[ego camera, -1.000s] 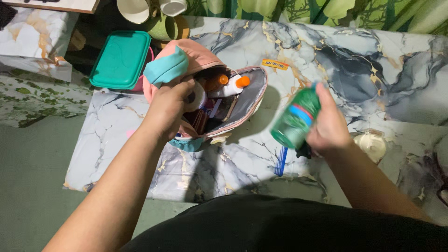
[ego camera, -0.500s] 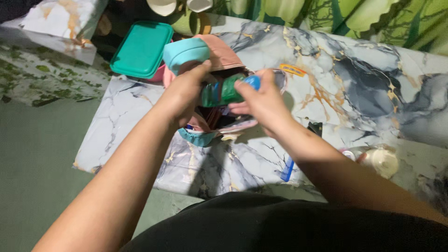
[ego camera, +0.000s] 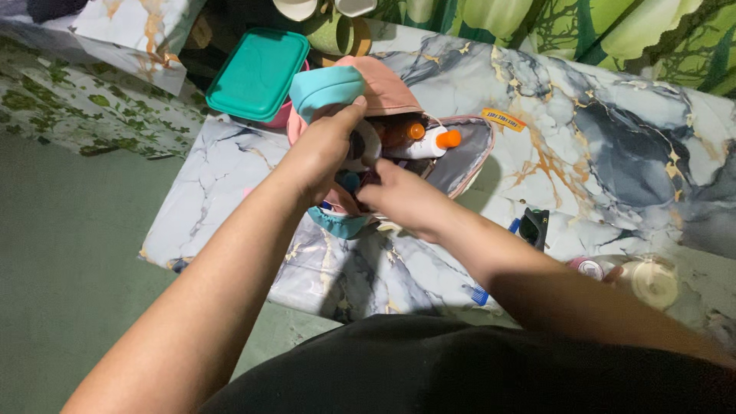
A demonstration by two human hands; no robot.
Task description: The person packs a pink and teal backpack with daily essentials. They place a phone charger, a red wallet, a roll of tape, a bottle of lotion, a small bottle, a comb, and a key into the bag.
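A pink and teal bag (ego camera: 383,88) lies open on the marble-patterned table (ego camera: 598,146). My left hand (ego camera: 322,153) grips the bag's near rim and holds the mouth apart. My right hand (ego camera: 402,201) reaches into the opening, fingertips hidden inside. A blue cap (ego camera: 349,182) of the green bottle shows just past those fingertips; the bottle's body is out of sight in the bag. Also inside lie a white bottle with an orange cap (ego camera: 429,142) and an orange bottle (ego camera: 400,132).
A teal-lidded box (ego camera: 257,73) sits left of the bag, with cups (ego camera: 295,8) and a green mug (ego camera: 337,34) behind. On the table to the right are a yellow label (ego camera: 502,119), a black clip (ego camera: 534,226), a blue comb (ego camera: 479,295) and a cream-lidded jar (ego camera: 652,280).
My right hand carried the green bottle from the right side of the table into the bag, where it is now mostly sunk. My left hand stayed on the bag's rim.
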